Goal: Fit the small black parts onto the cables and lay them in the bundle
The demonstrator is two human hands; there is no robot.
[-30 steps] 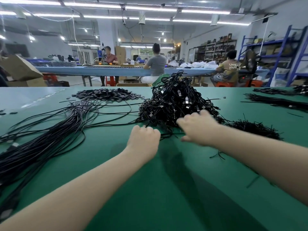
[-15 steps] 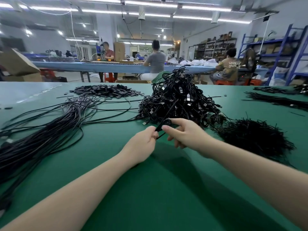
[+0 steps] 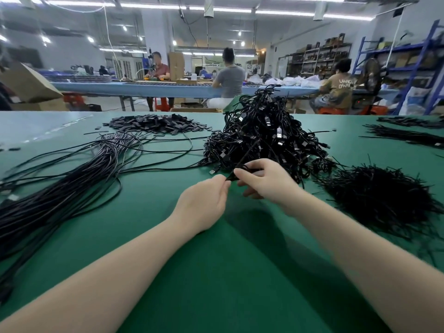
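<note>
A tall tangled heap of black cables [image 3: 262,138] with USB plugs sits mid-table. Just in front of it my right hand [image 3: 266,182] holds a coiled black cable [image 3: 247,168] drawn from the heap. My left hand [image 3: 204,203] pinches the near end of that same cable at its fingertips, right beside the right thumb. A flat pile of small black parts [image 3: 156,124] lies at the back left. The long straight cable bundle [image 3: 60,186] stretches along the left side of the table.
A bristly heap of thin black ties [image 3: 379,195] lies to the right of my right arm. More black cable bunches [image 3: 406,135] lie at the far right. The green mat [image 3: 228,272] spreads below my arms. Other people sit at a blue table behind.
Both hands drew back from the base of the heap with a cable taken out of it, and they now hold it together slightly higher and nearer me.
</note>
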